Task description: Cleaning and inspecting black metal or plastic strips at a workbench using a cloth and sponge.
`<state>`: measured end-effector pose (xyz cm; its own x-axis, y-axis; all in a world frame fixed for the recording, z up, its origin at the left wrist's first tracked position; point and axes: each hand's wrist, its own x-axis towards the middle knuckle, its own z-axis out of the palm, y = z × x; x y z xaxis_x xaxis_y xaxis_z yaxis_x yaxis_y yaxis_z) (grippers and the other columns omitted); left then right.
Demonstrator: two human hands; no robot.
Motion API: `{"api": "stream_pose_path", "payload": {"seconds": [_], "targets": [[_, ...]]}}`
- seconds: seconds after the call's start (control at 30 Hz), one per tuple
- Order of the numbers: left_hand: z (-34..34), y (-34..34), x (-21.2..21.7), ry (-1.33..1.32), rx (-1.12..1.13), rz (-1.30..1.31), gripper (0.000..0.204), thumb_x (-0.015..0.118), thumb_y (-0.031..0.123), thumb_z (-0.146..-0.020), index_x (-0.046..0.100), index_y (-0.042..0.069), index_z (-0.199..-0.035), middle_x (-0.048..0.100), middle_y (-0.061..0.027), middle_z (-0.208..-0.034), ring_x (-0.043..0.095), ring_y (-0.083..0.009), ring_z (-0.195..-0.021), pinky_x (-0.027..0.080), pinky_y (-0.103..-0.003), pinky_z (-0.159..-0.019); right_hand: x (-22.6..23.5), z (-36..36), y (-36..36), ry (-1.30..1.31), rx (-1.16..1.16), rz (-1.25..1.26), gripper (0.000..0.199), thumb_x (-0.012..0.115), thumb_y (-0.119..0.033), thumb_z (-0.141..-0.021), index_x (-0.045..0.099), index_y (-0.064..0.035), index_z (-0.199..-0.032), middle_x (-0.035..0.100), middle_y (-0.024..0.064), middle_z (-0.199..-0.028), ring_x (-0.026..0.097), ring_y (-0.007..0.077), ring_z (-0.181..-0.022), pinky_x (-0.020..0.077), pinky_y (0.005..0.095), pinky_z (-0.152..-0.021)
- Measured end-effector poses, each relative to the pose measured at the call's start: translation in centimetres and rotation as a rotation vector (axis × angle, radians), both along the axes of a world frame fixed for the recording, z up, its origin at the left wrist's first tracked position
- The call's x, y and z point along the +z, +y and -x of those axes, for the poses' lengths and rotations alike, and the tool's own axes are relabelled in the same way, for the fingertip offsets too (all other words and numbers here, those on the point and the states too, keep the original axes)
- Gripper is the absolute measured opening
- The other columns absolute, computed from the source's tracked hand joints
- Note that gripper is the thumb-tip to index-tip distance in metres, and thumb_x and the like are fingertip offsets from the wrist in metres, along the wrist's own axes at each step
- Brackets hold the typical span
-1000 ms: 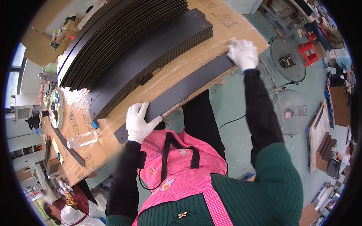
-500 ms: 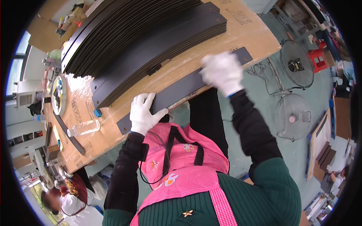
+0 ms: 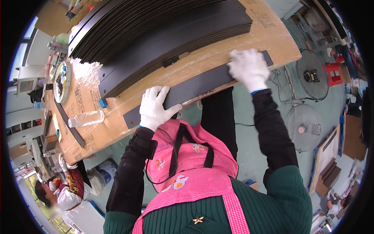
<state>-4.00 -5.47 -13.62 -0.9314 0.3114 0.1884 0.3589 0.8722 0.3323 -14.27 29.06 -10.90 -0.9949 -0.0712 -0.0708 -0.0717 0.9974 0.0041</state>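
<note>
Nearby, a smooth dark strip (image 3: 198, 86) lies at twelve o'clock on the glossy brown table (image 3: 282, 43), the gloved left hand (image 3: 154, 108) spread on it; the right hand (image 3: 249, 70) covers part toward two, its grip too blurred to tell. A clear bottle (image 3: 86, 118) lies at nine; beyond the strip, thin dark boards (image 3: 175, 50) are stacked; a round fan (image 3: 302, 128) stands at three.
</note>
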Motion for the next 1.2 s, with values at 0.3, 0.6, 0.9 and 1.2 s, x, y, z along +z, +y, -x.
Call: {"api": "stream_pose_path", "payload": {"seconds": [0.3, 0.6, 0.9, 1.2], "targets": [[0.0, -0.5, 0.2, -0.008, 0.02, 0.011, 0.072, 0.092, 0.046, -0.072, 0.07, 0.009, -0.129, 0.065, -0.0118, -0.118, 0.062, -0.0363, -0.115, 0.051, -0.048, -0.101, 1.4, -1.9, -3.4, -0.023, 0.077, -0.004, 0.023, 0.077, -0.043, -0.089, 0.078, -0.0268, -0.106, 0.07, 0.0096, -0.114, 0.069, 0.0341, -0.112, 0.0616, 0.0491, -0.092], [-0.1, -0.4, 0.1, -0.02, 0.019, 0.007, 0.072, 0.09, 0.049, -0.072, 0.07, 0.01, -0.13, 0.065, -0.0121, -0.119, 0.061, -0.0362, -0.116, 0.05, -0.048, -0.103, 1.2, -1.8, -3.2, 0.001, 0.178, 0.05, 0.029, 0.075, -0.045, -0.09, 0.077, -0.0305, -0.115, 0.069, 0.0138, -0.114, 0.069, 0.0365, -0.118, 0.0605, 0.0516, -0.095], [0.2, 0.2, -0.1, 0.019, -0.002, -0.006, 0.07, 0.093, 0.043, -0.07, 0.071, 0.009, -0.127, 0.066, -0.012, -0.116, 0.063, -0.0363, -0.111, 0.052, -0.048, -0.099, -0.2, -4.9, -6.0, 0.158, 0.016, 0.176, 0.018, 0.078, -0.034, -0.078, 0.08, -0.0214, -0.092, 0.075, 0.0102, -0.097, 0.075, 0.0336, -0.097, 0.0628, 0.0522, -0.076], [0.1, 0.8, -0.3, 0.043, 0.001, 0.032, 0.072, 0.092, 0.044, -0.071, 0.069, 0.011, -0.13, 0.064, -0.0105, -0.119, 0.062, -0.0346, -0.113, 0.052, -0.048, -0.1, -3.0, -1.5, 12.9, 0.364, -0.529, -0.007, 0.032, 0.075, -0.043, -0.091, 0.077, -0.0225, -0.115, 0.072, 0.0052, -0.114, 0.068, 0.0342, -0.106, 0.0568, 0.0497, -0.094]]}}
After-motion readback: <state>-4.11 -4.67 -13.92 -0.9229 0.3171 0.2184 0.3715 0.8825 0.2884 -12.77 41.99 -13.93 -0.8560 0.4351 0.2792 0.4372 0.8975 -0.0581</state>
